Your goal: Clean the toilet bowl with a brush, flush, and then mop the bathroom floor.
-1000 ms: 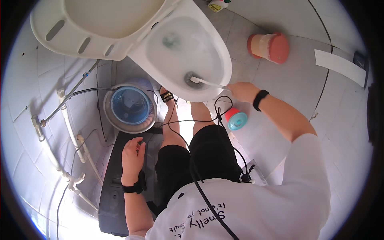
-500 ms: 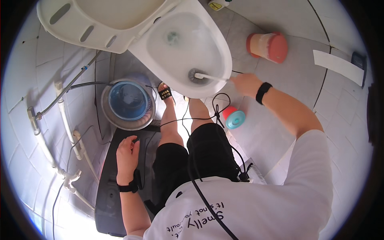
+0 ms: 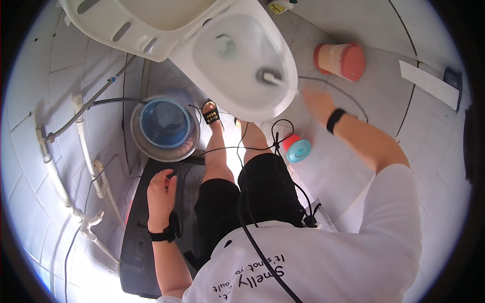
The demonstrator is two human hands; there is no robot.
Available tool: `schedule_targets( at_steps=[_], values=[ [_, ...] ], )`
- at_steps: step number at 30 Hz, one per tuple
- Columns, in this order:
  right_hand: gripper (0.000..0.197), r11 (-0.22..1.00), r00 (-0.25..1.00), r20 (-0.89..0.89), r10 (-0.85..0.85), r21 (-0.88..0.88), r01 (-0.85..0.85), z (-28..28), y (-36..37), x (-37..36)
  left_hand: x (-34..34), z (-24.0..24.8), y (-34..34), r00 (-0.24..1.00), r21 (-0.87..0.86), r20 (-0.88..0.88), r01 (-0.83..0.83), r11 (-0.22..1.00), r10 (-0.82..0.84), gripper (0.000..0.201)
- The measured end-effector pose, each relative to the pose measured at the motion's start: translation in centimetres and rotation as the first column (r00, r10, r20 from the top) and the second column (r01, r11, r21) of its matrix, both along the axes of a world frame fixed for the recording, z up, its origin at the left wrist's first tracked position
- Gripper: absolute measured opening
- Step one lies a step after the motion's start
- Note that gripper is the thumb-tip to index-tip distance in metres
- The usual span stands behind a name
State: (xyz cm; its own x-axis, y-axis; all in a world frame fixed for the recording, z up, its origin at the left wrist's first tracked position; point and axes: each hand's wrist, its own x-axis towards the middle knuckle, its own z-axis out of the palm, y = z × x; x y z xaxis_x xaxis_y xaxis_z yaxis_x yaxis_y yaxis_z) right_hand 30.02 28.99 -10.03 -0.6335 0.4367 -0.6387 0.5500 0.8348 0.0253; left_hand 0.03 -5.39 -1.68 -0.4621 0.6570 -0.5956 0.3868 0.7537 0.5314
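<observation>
My right hand (image 3: 319, 105), blurred by motion, is closed around the white handle of a toilet brush (image 3: 273, 79). The dark brush head rests inside the bowl of a white toilet (image 3: 252, 107), toward its front end. Farther back in the bowl lies greenish water with a dark curved mark beside it. The toilet's seat and lid (image 3: 136, 15) are raised. My left hand (image 3: 161, 193) hovers at the left over a dark grey box-like surface, its fingers loosely bent, the thumb apart, and nothing seen in it.
A blue bucket (image 3: 146, 123) sits in a metal basin (image 3: 146, 146) on the left, near wall pipes (image 3: 60, 184). Right of my legs stands a small red container with a teal lid (image 3: 299, 151). A red bin (image 3: 349, 61) stands farther right. Black cables (image 3: 247, 222) hang before me.
My right hand and the brush have moved slightly right and away from me, with the brush head sweeping within the bowl. The view has shifted a little; my left hand stays put.
</observation>
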Motion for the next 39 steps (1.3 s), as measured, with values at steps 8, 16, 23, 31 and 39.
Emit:
schedule_targets(
  at_steps=[8,16,23,31,39],
  values=[
    [0.034,0.980,0.994,0.016,0.109,0.166,-0.110,-1.0,4.1,-3.3,-0.1,-0.2,-0.6,1.000,-0.030,-0.003,-0.002,1.000,0.002,0.017],
    [0.024,0.897,0.895,-0.075,-0.441,-0.084,0.435,-11.9,-2.4,-15.2,0.1,-0.2,-0.4,0.999,-0.062,0.005,0.038,0.997,-0.037,0.017],
    [0.014,-0.551,-0.170,0.552,-0.816,-0.655,0.517,-10.7,-5.1,-16.0,-1.3,-0.1,0.0,0.998,-0.089,-0.055,0.009,0.996,-0.014,0.017],
    [0.016,-0.366,0.196,0.515,-0.834,-0.783,0.503,-5.7,-5.5,-12.1,-0.4,-0.4,2.9,0.994,-0.062,-0.008,0.105,0.993,-0.106,0.018],
    [0.021,-0.218,0.472,0.519,-0.712,-0.803,0.555,-5.1,-1.5,-8.7,0.2,-0.4,5.0,0.979,-0.047,-0.010,0.202,0.978,-0.203,0.018]
  ],
)
